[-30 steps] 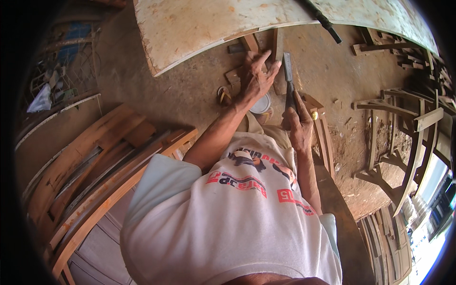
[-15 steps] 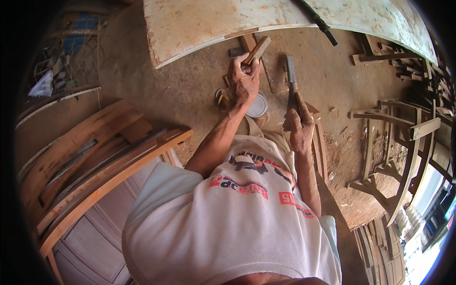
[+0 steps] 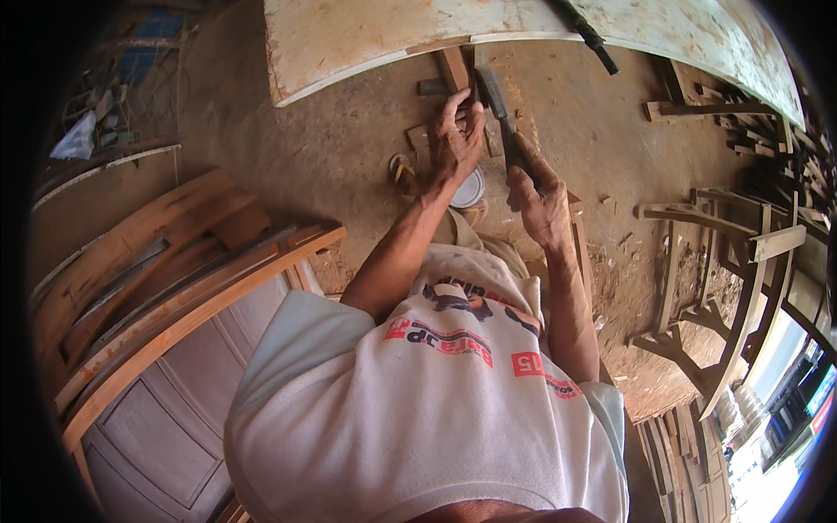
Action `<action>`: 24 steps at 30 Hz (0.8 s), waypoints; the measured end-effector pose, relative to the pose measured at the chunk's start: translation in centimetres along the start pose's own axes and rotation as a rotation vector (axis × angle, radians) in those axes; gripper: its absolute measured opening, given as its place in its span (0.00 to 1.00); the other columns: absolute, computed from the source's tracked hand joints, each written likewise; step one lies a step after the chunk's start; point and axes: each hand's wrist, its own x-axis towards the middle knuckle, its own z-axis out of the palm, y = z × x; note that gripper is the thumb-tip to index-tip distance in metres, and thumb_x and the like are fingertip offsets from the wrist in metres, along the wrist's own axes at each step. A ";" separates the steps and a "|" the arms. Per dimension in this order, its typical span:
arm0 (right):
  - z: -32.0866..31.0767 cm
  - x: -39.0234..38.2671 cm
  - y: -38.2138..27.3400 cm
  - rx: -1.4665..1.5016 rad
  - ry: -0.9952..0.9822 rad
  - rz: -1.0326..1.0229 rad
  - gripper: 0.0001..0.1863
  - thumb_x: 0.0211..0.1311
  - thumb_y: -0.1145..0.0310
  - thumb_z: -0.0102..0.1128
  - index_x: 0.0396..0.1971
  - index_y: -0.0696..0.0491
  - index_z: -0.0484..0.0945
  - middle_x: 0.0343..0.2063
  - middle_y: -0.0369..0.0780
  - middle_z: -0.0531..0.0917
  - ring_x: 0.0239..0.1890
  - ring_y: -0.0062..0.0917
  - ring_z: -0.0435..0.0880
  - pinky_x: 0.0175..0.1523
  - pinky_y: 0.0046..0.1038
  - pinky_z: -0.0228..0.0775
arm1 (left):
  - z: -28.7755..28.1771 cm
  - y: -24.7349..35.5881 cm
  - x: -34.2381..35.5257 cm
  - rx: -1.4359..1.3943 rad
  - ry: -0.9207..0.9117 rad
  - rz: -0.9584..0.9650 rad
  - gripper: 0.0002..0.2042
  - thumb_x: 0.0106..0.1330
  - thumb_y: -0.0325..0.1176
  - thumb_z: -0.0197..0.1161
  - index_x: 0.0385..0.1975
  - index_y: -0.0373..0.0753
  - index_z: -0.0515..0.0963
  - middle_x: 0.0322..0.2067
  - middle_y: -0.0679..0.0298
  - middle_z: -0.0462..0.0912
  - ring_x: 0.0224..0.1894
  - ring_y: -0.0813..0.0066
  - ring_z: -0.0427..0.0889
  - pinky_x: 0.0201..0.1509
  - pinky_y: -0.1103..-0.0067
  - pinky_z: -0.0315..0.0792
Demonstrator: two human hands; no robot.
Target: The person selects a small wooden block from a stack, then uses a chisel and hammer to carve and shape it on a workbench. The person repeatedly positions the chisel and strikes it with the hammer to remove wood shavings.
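Observation:
My right hand (image 3: 534,187) grips the dark handle of a flat steel blade tool (image 3: 494,94), which angles up and leftward. My left hand (image 3: 458,139) is curled at an upright wooden piece (image 3: 473,68), its fingers closed on it and partly hiding it, close beside the blade. Behind my hands, under the edge of the stained pale board (image 3: 366,44), stands a reddish wood member (image 3: 453,65). A round pale lid or container (image 3: 467,189) sits low between my forearms, near my sandalled feet.
A dark bar (image 3: 584,30) lies on the board. Stacked reddish planks (image 3: 174,227) and a panelled door (image 3: 157,410) are at left. Chair-like wooden frames (image 3: 732,270) and scrap wood (image 3: 758,122) fill the right side. A wire rack (image 3: 122,78) stands at back left.
The blade has moved up and left, closer to my left hand. The wooden piece in my left hand, tilted rightward half a second ago, is now more upright.

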 end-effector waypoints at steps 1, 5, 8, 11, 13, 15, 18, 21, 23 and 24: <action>0.0 0.1 0.2 0.008 0.005 -0.003 0.30 0.73 0.64 0.59 0.73 0.52 0.71 0.38 0.35 0.83 0.30 0.16 0.76 0.38 0.24 0.74 | 0.0 -0.3 -0.2 0.004 -0.029 0.040 0.18 0.74 0.29 0.66 0.60 0.33 0.76 0.44 0.57 0.84 0.41 0.74 0.87 0.45 0.76 0.82; 0.0 0.3 -0.3 -0.044 0.008 0.010 0.30 0.72 0.66 0.60 0.73 0.54 0.72 0.44 0.38 0.87 0.30 0.16 0.77 0.39 0.23 0.75 | 0.3 -0.8 -0.5 0.079 0.050 0.060 0.19 0.71 0.30 0.69 0.60 0.34 0.77 0.41 0.60 0.85 0.40 0.75 0.85 0.44 0.77 0.82; 0.2 0.3 -0.7 -0.085 -0.003 0.061 0.31 0.72 0.65 0.61 0.74 0.53 0.70 0.43 0.38 0.87 0.29 0.15 0.76 0.37 0.22 0.75 | 0.2 -1.7 0.3 0.100 0.017 0.058 0.21 0.68 0.29 0.72 0.60 0.36 0.77 0.40 0.59 0.84 0.39 0.74 0.85 0.42 0.76 0.81; 0.5 0.9 -0.8 -0.022 0.006 0.008 0.32 0.73 0.64 0.62 0.75 0.52 0.69 0.36 0.36 0.84 0.28 0.15 0.76 0.35 0.22 0.74 | 0.5 0.2 1.1 0.206 0.108 0.168 0.22 0.65 0.28 0.73 0.58 0.38 0.77 0.37 0.60 0.84 0.37 0.70 0.86 0.41 0.73 0.80; 0.5 0.8 -0.7 -0.054 0.014 0.036 0.33 0.73 0.63 0.62 0.75 0.51 0.68 0.34 0.34 0.81 0.28 0.15 0.76 0.35 0.22 0.73 | 0.1 0.1 1.1 0.262 0.144 0.232 0.21 0.65 0.28 0.73 0.57 0.38 0.77 0.34 0.60 0.83 0.36 0.66 0.86 0.40 0.71 0.80; 0.5 1.0 -0.6 -0.072 0.022 0.043 0.33 0.72 0.62 0.62 0.76 0.50 0.68 0.32 0.33 0.80 0.28 0.16 0.76 0.34 0.22 0.73 | 0.3 -0.8 1.5 0.282 0.140 0.274 0.21 0.65 0.28 0.73 0.57 0.38 0.77 0.33 0.59 0.83 0.35 0.64 0.86 0.39 0.69 0.80; 0.7 1.0 -0.4 -0.072 0.027 0.051 0.34 0.72 0.62 0.62 0.76 0.50 0.68 0.31 0.33 0.79 0.28 0.17 0.77 0.35 0.22 0.74 | 0.7 -2.5 1.7 0.307 0.075 0.316 0.23 0.65 0.31 0.75 0.59 0.36 0.77 0.32 0.57 0.83 0.34 0.61 0.86 0.39 0.67 0.80; 0.5 0.8 -0.3 -0.058 0.013 0.078 0.34 0.71 0.62 0.61 0.76 0.50 0.67 0.31 0.34 0.79 0.28 0.17 0.77 0.34 0.22 0.74 | 0.3 -3.2 1.8 0.297 0.048 0.365 0.24 0.66 0.32 0.75 0.60 0.34 0.78 0.33 0.56 0.84 0.33 0.60 0.86 0.39 0.67 0.80; 0.1 0.3 -0.3 -0.025 -0.006 0.095 0.34 0.71 0.63 0.60 0.76 0.51 0.67 0.31 0.34 0.79 0.28 0.17 0.77 0.34 0.22 0.73 | 0.1 -3.5 2.2 0.325 0.059 0.412 0.24 0.67 0.32 0.75 0.60 0.34 0.78 0.34 0.56 0.85 0.33 0.62 0.86 0.39 0.69 0.79; 0.1 -0.1 -0.4 0.009 -0.010 0.102 0.34 0.71 0.63 0.59 0.76 0.52 0.67 0.30 0.34 0.79 0.27 0.17 0.76 0.34 0.22 0.73 | 0.0 -3.7 2.3 0.339 0.066 0.435 0.24 0.67 0.32 0.75 0.61 0.33 0.78 0.34 0.56 0.85 0.33 0.62 0.86 0.39 0.69 0.79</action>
